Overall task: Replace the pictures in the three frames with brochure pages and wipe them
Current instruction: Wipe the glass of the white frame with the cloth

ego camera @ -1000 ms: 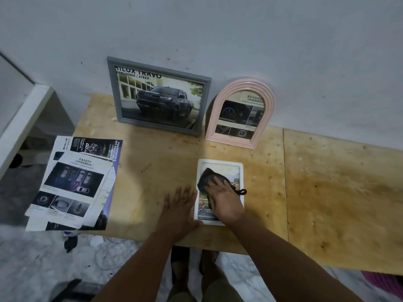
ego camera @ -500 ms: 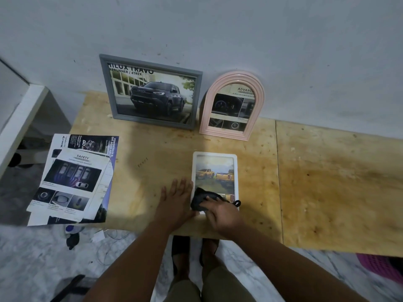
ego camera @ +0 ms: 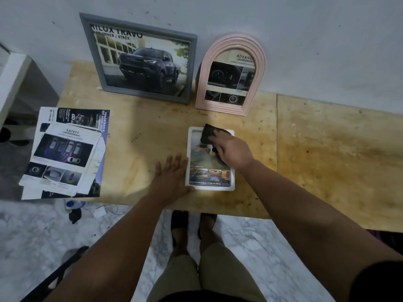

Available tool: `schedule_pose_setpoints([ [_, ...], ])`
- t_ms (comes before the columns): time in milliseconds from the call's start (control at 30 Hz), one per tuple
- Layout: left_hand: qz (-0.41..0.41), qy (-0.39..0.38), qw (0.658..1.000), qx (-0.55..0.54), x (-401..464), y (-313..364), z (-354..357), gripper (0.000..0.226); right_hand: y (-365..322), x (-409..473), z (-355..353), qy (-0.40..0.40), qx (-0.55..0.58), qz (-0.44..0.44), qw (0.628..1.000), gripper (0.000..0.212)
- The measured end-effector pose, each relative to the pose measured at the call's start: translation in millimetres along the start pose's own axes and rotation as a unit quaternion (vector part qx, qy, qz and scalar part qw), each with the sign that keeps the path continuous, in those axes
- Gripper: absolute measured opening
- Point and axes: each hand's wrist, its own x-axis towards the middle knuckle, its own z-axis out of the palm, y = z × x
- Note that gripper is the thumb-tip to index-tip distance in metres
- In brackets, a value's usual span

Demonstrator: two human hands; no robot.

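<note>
A small white frame lies flat near the front edge of the wooden table, with a brochure page of yellow trucks in it. My right hand presses a dark cloth onto the frame's top part. My left hand lies flat on the table, fingers apart, touching the frame's left edge. A grey frame with a dark pickup picture and a pink arched frame with a brochure page lean against the wall behind.
Loose brochure pages lie stacked at the table's left end, overhanging the edge. A white ledge stands at the far left. My feet and a marble floor show below the table's front edge.
My right hand has swept the cloth from the frame's bottom up to its top. The left hand stays at the frame's left edge. The camera has moved closer to the table.
</note>
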Motion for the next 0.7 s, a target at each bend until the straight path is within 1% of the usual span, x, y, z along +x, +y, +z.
schedule_pose_setpoints([
  [33,-0.002,-0.001,1.0,-0.004,0,0,0,0.104,2,-3,9,-0.025,-0.044,-0.026,0.998,0.039],
  [100,-0.003,0.002,1.0,-0.005,0,-1,1,0.104,4,-11,21,-0.04,-0.081,-0.026,0.996,0.039],
  [233,-0.003,-0.003,1.0,-0.001,0,0,0,0.103,-6,-27,24,-0.018,-0.062,-0.007,0.998,0.038],
  [333,-0.007,-0.006,1.0,0.0,1,1,-1,0.103,-18,-52,25,-0.032,-0.066,-0.021,0.997,0.041],
  [433,-0.011,-0.007,1.0,0.002,1,3,-3,0.103,-41,-85,36,-0.051,-0.033,-0.005,0.998,0.049],
  [500,-0.013,-0.004,1.0,0.002,0,4,-4,0.102,-59,-101,44,-0.027,-0.02,0.008,0.999,0.052],
  [600,-0.017,-0.003,1.0,-0.005,0,6,-5,0.1,-81,-106,42,0.021,0.001,0.043,0.999,0.045],
  [667,-0.021,-0.009,1.0,0.002,0,9,-8,0.1,-90,-100,39,0.029,0.007,0.067,0.997,0.044],
  [700,-0.021,-0.009,1.0,0.001,0,10,-8,0.1,-93,-96,40,0.021,0.027,0.08,0.996,0.045],
])
